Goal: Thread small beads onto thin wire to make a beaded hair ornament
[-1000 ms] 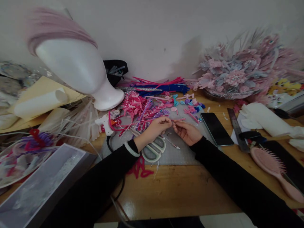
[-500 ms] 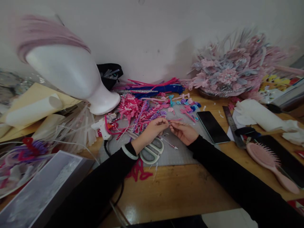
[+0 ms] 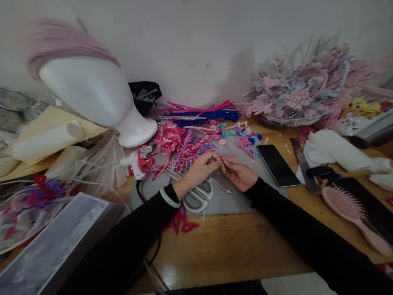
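Probably for fine control, left hand and right hand pinch a thin strand between fingertips, close together, near the scissors.

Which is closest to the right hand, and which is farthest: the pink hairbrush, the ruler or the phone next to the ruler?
Nearest the right hand first:
1. Phone, just to its right.
2. Ruler, beyond that.
3. Pink hairbrush, farthest right.

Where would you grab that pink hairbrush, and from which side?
The pink hairbrush is probably best taken by its slim handle, with the right hand coming from the near side: the handle points nearer and rightward, away from the bristles.
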Available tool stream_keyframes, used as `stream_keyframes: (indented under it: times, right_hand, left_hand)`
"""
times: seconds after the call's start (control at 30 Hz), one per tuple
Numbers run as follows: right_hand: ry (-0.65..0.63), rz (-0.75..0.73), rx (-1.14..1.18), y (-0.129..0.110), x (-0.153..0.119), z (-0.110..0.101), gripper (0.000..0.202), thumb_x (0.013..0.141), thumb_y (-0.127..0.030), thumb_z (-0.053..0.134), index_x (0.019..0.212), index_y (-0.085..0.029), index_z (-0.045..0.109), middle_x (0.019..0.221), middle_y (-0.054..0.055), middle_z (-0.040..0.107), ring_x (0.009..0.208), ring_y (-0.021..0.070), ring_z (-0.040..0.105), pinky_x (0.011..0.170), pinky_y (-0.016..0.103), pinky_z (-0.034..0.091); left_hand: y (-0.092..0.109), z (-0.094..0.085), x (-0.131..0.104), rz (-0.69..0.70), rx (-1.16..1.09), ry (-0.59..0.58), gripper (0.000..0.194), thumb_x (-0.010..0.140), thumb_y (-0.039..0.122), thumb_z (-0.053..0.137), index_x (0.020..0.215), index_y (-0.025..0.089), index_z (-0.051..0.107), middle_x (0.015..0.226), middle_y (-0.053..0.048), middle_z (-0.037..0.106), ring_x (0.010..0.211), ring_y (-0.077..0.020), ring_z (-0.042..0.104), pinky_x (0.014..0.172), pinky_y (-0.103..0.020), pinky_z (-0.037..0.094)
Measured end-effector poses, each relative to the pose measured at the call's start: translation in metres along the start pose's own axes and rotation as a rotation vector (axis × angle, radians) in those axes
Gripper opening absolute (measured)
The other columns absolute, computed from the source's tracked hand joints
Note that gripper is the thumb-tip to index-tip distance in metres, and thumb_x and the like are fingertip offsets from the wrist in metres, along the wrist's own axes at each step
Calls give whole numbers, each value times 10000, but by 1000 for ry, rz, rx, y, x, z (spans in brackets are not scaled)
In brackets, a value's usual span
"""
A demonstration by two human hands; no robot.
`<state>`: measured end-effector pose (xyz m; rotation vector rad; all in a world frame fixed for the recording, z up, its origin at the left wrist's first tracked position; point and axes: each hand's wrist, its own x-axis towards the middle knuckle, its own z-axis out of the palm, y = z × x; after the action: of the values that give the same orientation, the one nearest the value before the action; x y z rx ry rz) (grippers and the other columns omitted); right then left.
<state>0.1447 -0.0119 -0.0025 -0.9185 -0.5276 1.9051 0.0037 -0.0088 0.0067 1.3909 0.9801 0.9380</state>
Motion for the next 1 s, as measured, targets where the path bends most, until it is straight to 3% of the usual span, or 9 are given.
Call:
stream_keyframes:
  times: [0.37, 0.7, 1.0]
  right_hand:
    - [-60, 17, 36, 1, 1, -3, 124, 708, -48, 571, 685, -146, 643, 613, -25, 639, 576, 25, 586, 571, 77, 495]
    - [-36, 73, 113, 2, 0, 0, 182, 776, -87, 501, 658, -148, 626, 629, -14, 641, 585, 31, 587, 587, 95, 502]
    - [-41, 62, 75, 2, -2, 0, 126, 742, -97, 551, 652, -142, 626, 609, -18, 626, 573, 28, 578, 578, 91, 486]
  left_hand:
    - [0, 0, -1, 51, -9, 0, 111, 715, 237, 513, 691, 141, 464, 499, 82, 369, 407, -19, 318, 413, -165, 238]
    - [2, 0, -3, 67, 7, 14, 115, 714, 240, 516, 681, 143, 463, 494, 79, 360, 423, -26, 315, 431, -168, 239]
    - [1, 0, -2, 65, 11, 14, 119, 717, 246, 515, 688, 146, 459, 492, 79, 359, 421, -28, 318, 428, -168, 236]
